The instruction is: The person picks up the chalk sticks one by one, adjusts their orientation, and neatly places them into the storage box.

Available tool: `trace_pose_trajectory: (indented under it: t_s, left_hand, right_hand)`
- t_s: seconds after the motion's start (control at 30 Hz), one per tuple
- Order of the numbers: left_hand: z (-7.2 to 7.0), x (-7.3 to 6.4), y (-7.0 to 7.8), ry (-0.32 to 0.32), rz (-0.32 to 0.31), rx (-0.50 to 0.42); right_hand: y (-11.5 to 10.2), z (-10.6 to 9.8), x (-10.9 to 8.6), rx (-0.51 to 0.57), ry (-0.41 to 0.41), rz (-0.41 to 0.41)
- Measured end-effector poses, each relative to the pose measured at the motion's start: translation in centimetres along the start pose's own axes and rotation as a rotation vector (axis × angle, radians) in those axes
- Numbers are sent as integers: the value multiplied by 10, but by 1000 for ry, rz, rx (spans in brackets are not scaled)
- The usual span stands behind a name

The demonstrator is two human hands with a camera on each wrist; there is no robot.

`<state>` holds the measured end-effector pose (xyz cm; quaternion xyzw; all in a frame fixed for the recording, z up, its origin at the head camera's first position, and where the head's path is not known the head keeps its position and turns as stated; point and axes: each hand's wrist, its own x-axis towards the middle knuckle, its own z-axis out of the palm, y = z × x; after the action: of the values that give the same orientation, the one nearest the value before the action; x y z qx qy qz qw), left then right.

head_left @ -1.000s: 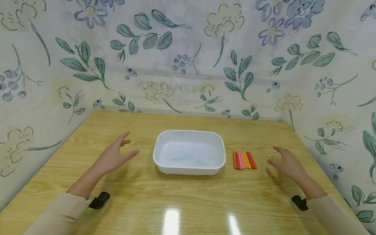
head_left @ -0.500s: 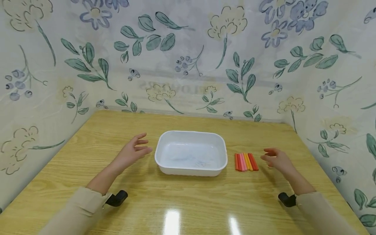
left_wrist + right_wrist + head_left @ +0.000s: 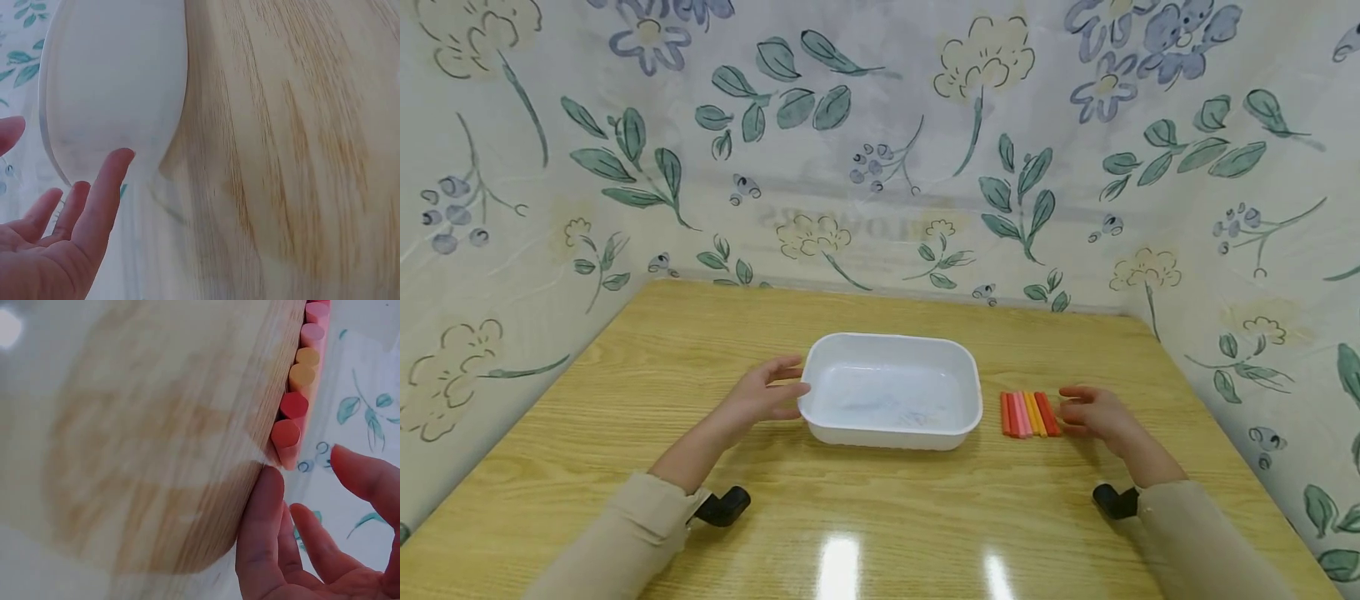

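1. Toward the bench's (image 3: 895, 500) right edge, coloured sticks (image 3: 1032, 414) are seen just left of the right hand (image 3: 1097, 415), the nearer one; their long axes are pointed at the far edge.
2. By that hand, loosely parted, nothing is held.
3. The left hand (image 3: 760, 398), spread, unladen, is poised by the white tray (image 3: 887, 437); contact cannot be told.

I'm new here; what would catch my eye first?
Probably the white tub in the middle of the wooden table, with the left hand at its left end. Then the row of red, pink and orange-yellow sticks to the tub's right, with the right hand beside it.
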<state>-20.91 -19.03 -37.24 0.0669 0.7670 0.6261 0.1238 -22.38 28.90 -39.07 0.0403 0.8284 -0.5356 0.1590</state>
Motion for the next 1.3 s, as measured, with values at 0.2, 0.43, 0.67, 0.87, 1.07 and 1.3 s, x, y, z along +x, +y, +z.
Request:
trace_pose_trajectory:
  t_s: [0.2,0.43,0.67,0.87,1.07,1.3]
  left_hand:
    - [5,3,0,15,-40,-11]
    - [5,6,-2,39,-58,-22]
    - [6,7,-4,52,-64,-28]
    - [7,7,-3,54,-65,-39]
    - [7,6,-2,52,-62,-42]
    - [7,6,-2,59,-74,-42]
  right_hand:
    - [1,0,5,-1,-24,26]
    - [1,-2,6,-21,-47,30]
    - [-2,-1,8,-67,-52,65]
    - [-1,1,9,-74,-67,63]
    - [-2,2,11,-74,-97,57]
    - [-1,2,11,-18,-58,55]
